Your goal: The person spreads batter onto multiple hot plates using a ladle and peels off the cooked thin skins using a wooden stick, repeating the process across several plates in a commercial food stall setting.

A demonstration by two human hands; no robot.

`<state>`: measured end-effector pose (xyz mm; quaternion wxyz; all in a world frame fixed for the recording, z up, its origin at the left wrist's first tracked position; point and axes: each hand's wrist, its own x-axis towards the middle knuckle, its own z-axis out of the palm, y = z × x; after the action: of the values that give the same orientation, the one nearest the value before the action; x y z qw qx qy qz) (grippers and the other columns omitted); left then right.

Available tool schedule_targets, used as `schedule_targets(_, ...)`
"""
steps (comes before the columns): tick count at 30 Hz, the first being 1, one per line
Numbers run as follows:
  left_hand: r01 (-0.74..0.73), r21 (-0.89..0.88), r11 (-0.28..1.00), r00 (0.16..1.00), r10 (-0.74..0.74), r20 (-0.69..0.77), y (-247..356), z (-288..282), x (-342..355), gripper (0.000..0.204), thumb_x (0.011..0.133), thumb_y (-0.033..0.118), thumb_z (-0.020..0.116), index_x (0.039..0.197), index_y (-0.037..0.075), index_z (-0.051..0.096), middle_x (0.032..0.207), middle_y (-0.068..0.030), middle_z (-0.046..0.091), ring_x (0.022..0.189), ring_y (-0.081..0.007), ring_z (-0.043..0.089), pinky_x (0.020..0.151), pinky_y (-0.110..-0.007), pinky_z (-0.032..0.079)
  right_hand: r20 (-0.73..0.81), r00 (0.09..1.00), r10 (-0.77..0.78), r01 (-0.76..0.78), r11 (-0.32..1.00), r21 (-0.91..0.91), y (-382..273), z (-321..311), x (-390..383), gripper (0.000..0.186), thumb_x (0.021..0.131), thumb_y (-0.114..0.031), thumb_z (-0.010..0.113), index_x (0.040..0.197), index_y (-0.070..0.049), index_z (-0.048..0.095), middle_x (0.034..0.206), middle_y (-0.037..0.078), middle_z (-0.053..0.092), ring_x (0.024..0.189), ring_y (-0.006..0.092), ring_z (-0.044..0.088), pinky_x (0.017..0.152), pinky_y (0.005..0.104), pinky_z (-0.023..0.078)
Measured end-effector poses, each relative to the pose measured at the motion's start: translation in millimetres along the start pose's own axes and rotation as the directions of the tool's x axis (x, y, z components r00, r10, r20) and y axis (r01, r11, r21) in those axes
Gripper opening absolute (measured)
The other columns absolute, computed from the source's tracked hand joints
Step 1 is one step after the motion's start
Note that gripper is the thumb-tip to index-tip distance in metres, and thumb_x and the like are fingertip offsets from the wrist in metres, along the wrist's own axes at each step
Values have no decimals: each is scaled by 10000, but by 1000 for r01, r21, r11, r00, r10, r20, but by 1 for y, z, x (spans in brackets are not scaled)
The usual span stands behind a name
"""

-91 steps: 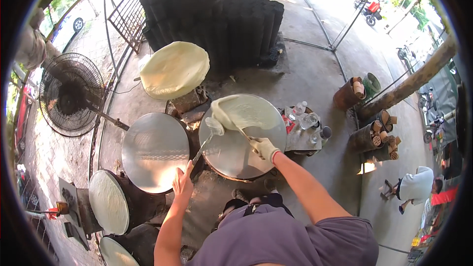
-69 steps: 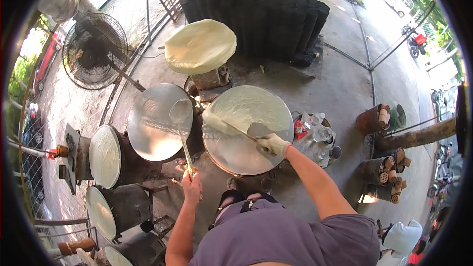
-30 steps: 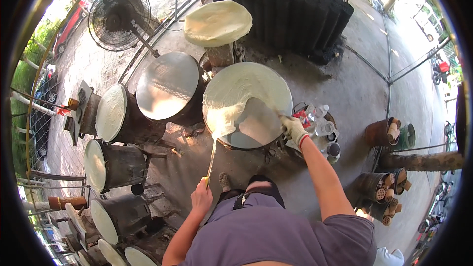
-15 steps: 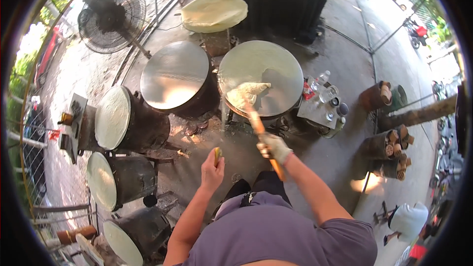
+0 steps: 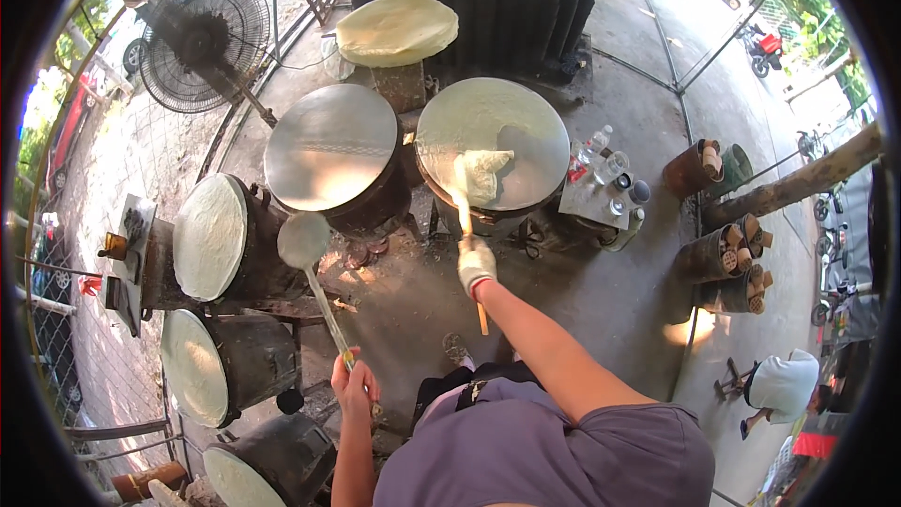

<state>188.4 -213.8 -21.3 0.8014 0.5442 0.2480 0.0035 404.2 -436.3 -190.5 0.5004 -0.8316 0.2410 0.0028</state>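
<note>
My gloved right hand (image 5: 477,266) grips the wooden handle of a paddle (image 5: 465,214). Its far end meets a lump of pale dough (image 5: 488,174) on the near part of the right round griddle (image 5: 537,145), which has a thin pale coat. In my bare left hand (image 5: 355,385) is a long-handled spatula (image 5: 304,240) with a flat round head, raised over the floor in front of the left griddle (image 5: 330,145). That griddle shows a bare grey surface.
Several drum stoves with pale flatbread rounds (image 5: 210,237) line the left. A stack of flatbreads (image 5: 398,28) and a fan (image 5: 202,42) stand behind. Bottles and jars cover a small table (image 5: 587,207); buckets (image 5: 704,256) of briquettes and a person (image 5: 784,385) are at right.
The round head and handle of the spatula in my left hand have come into view as that hand moved left and closer to me. My right hand moved left and slightly farther out with the paddle.
</note>
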Motion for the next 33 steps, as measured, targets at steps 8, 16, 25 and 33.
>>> schedule_targets(8, 67, -175, 982, 995, -79, -61, -15, 2, -37, 267, 937, 82, 430, 1201, 45, 436, 571, -9, 370, 355, -93, 334, 342, -247, 312, 51, 997, 57, -64, 987, 149, 24, -18, -7, 358, 957, -353, 477, 1053, -29, 596, 715, 64, 598, 616, 200, 548, 589, 351, 444)
schedule_targets(16, 100, -283, 954, 993, -79, 83, -21, 71, -38, 208, 930, 58, 447, 1136, 87, 448, 588, 2, 354, 356, -72, 309, 349, -236, 313, 335, 942, 36, -120, 965, 235, 61, -101, 31, 214, 937, -276, 523, 1024, -108, 622, 592, 2, 499, 500, 118, 472, 472, 278, 368)
schedule_targets(25, 138, -348, 927, 987, -98, 130, -42, 193, -46, 178, 963, 104, 426, 1134, 108, 477, 627, 11, 354, 413, -62, 324, 387, -224, 319, 390, 920, -31, 63, 996, -70, 57, -227, 129, 359, 927, -331, 471, 1041, -14, 595, 925, 253, 624, 903, 399, 608, 764, 435, 470)
schedule_targets(33, 178, -333, 926, 982, -143, 128, -50, 287, -47, 169, 957, 132, 463, 1121, 113, 500, 688, 13, 374, 512, -61, 330, 476, -213, 301, 453, 827, -334, 491, 821, -292, 57, -272, 206, 336, 921, -321, 456, 978, -21, 598, 937, 258, 628, 925, 404, 602, 779, 480, 477)
